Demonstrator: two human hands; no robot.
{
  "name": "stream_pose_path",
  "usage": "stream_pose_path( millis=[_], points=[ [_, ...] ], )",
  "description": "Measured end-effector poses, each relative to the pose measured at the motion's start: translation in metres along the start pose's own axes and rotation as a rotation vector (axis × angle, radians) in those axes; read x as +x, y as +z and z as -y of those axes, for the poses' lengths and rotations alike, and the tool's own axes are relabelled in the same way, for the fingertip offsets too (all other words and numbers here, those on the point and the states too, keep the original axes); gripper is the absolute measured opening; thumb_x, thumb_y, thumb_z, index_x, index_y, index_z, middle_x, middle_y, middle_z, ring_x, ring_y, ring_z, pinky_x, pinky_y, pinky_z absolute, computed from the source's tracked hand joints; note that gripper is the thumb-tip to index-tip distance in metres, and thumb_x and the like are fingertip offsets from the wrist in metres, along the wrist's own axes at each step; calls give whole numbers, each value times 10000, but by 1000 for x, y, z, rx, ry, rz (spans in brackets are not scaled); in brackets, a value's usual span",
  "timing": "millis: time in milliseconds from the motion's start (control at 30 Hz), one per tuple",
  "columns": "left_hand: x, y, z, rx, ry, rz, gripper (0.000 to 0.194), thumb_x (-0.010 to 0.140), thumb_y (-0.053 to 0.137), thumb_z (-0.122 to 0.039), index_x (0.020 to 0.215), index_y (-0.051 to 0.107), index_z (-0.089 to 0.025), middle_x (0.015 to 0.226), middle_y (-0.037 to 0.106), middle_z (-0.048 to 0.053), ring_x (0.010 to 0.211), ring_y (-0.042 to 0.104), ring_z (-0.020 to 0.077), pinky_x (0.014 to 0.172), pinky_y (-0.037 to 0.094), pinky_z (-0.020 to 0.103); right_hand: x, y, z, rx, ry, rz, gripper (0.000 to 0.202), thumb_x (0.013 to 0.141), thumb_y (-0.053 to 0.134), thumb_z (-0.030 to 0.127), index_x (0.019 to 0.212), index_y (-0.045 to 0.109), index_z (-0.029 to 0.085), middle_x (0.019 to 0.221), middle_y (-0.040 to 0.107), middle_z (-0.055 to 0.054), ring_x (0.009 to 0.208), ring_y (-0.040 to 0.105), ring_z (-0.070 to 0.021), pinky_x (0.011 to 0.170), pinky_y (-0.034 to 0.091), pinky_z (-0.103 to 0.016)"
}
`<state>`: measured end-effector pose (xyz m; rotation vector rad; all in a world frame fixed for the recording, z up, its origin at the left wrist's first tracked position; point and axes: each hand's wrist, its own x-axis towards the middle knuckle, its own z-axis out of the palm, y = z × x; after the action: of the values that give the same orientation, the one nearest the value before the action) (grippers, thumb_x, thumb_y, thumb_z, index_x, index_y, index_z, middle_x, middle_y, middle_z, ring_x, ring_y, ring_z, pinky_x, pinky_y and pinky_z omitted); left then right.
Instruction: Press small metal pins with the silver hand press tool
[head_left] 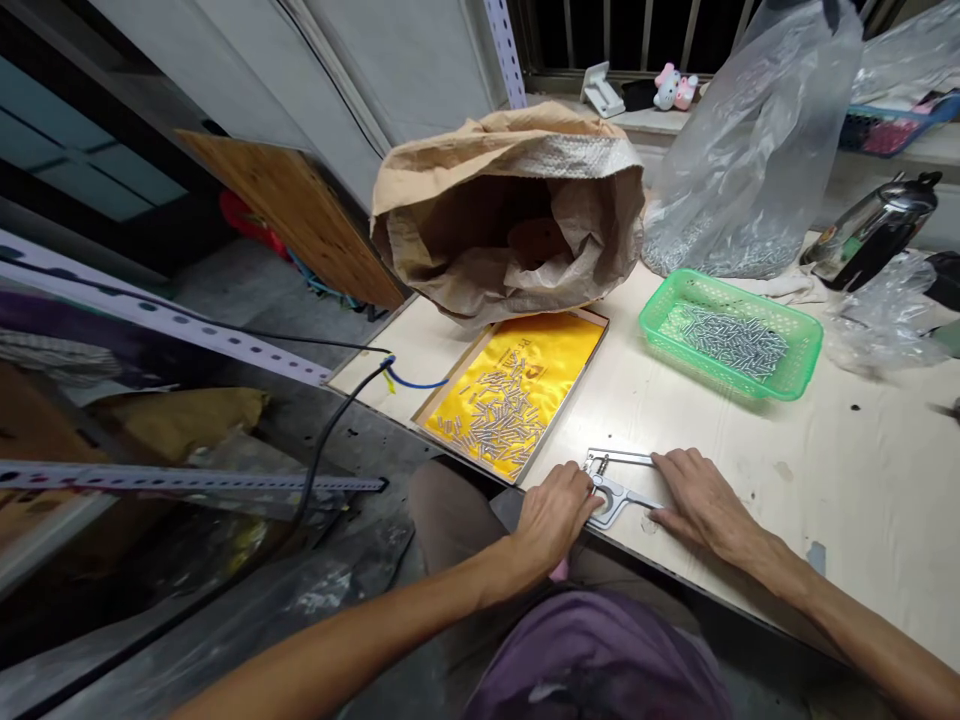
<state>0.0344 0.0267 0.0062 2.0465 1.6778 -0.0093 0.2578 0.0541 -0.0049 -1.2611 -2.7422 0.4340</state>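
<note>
A metal tool with two long arms, a small spring and a round opening lies at the table's front edge. My left hand is closed on its left end. At the tool's right end is my right hand, thumb and fingers around the ends of the two arms. Left of the tool, a shallow tray with a yellow lining holds many small metal pins. Farther right, a green plastic basket contains more metal pins.
Behind the yellow tray a large brown sack gapes open. A clear plastic bag with metal pieces stands at the back right, near a steel kettle. A black cable hangs at the table's left end.
</note>
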Motion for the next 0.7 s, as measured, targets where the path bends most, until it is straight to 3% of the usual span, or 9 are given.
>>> stream_pose_path(
  millis=[67,133,200,267,333,433,567,700],
  points=[
    [5,5,-10,109,180,-63,263,846,576,-315,1074,540,-188,1110,586,92,1030,537,218,786,475,297,0,3,3,11,20,-8,548,757,649,249,1244,435,119,1050,541,-144,936,472,-282,736,438,-393],
    [16,10,-18,145,335,-93,503,791,653,-328,1228,453,-183,1261,517,126,1167,469,259,899,448,362,0,2,8,10,61,11,575,746,669,245,1250,429,112,1051,537,-144,950,470,-285,757,441,-403],
    [28,13,-24,146,430,-92,663,752,695,-303,1317,377,-169,1337,462,147,1232,423,281,983,391,400,-2,-3,13,21,113,47,628,720,709,278,1252,423,107,1068,528,-143,955,469,-282,792,441,-418],
    [38,16,-26,143,467,-53,696,736,702,-253,1339,366,-170,1311,495,136,1195,465,274,991,383,395,-4,-12,19,55,164,74,706,686,748,346,1261,408,117,1097,516,-137,961,468,-277,825,436,-429],
    [45,18,-25,165,482,-27,679,729,693,-222,1335,389,-179,1270,532,122,1138,507,273,950,414,391,-7,-19,25,77,211,66,731,684,752,391,1264,397,126,1117,508,-132,982,462,-275,842,433,-428],
    [51,25,-18,201,513,-28,538,744,669,-222,1253,499,-186,1153,602,97,1025,558,260,856,461,367,-10,-21,30,28,261,40,543,736,716,361,1157,472,117,1049,536,-118,949,467,-264,808,442,-399],
    [56,37,-4,181,567,-146,246,827,573,-284,1063,625,-239,926,657,41,894,587,220,750,469,312,-5,-9,26,-67,210,18,195,846,598,323,900,557,140,896,571,-65,825,485,-204,713,434,-310],
    [68,35,-1,157,582,-245,204,889,477,-326,914,662,-245,784,641,19,803,585,197,677,453,284,11,-3,14,-138,141,64,183,915,491,280,799,567,161,801,584,-26,737,492,-162,659,407,-270]
  ],
)
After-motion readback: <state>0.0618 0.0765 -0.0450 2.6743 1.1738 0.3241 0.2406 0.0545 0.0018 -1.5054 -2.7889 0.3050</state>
